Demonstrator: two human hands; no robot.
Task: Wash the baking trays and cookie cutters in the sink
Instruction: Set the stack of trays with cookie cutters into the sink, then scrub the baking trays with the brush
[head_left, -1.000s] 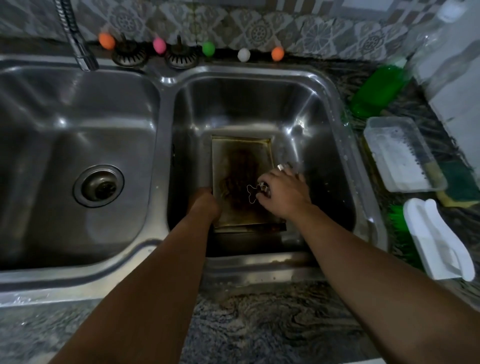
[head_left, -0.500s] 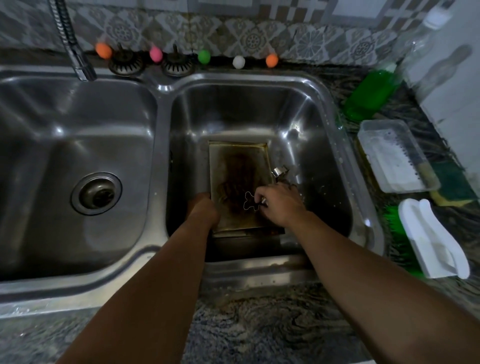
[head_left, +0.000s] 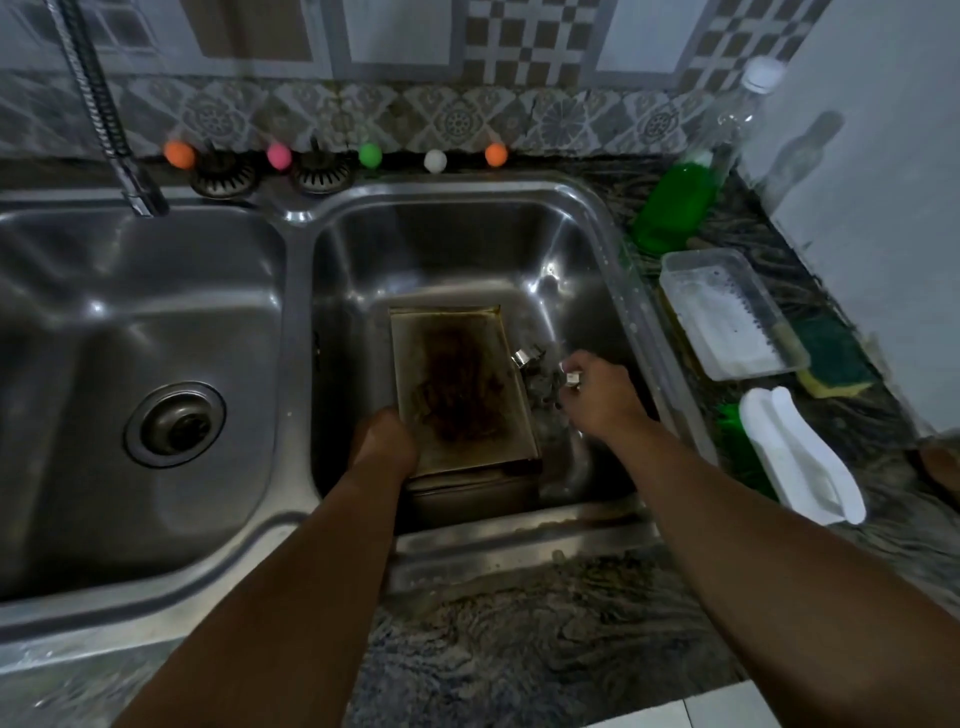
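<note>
A burnt, brown-stained baking tray (head_left: 457, 384) lies in the right sink basin (head_left: 467, 249), stacked on another tray whose edge shows below it. My left hand (head_left: 384, 441) grips the tray's near left corner. To the right of the tray, my right hand (head_left: 597, 395) pinches a small metal cookie cutter (head_left: 571, 378). Several more metal cutters (head_left: 535, 364) lie on the basin floor beside the tray's right edge, dim and hard to tell apart.
The left basin (head_left: 145, 332) has a drain strainer; a faucet (head_left: 109, 119) hangs over it. On the right counter stand a green soap bottle (head_left: 675, 202), a clear plastic tub (head_left: 727, 312), a green-yellow sponge (head_left: 831, 364) and a white brush (head_left: 800, 462). Coloured balls line the back ledge.
My right hand has carried a cutter off the tray's surface to the right, over the basin floor. The tray now shows bare. My left hand stays on the tray corner.
</note>
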